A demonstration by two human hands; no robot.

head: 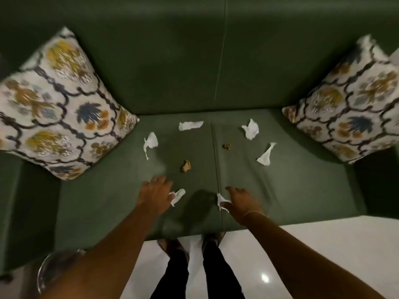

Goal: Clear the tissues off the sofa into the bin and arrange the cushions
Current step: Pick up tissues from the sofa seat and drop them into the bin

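Several crumpled white tissues lie on the green sofa seat (291, 190): one near the back (190, 125), one left (150, 143), two right (250, 129) (265, 156). Two small brown scraps (186, 166) (226, 146) lie between them. My left hand (156, 195) reaches over the seat's front, its thumb side pinching a small tissue (178, 196). My right hand (240, 200) does the same with another tissue (222, 201). A patterned cushion (56, 104) leans in the left corner, tipped on its point. A matching one (354, 108) leans in the right corner.
White glossy floor (313, 255) runs along the sofa's front edge, where my legs (198, 272) stand. A clear round rim (54, 266) shows at the bottom left, partly behind my left arm. The sofa arms close in both sides.
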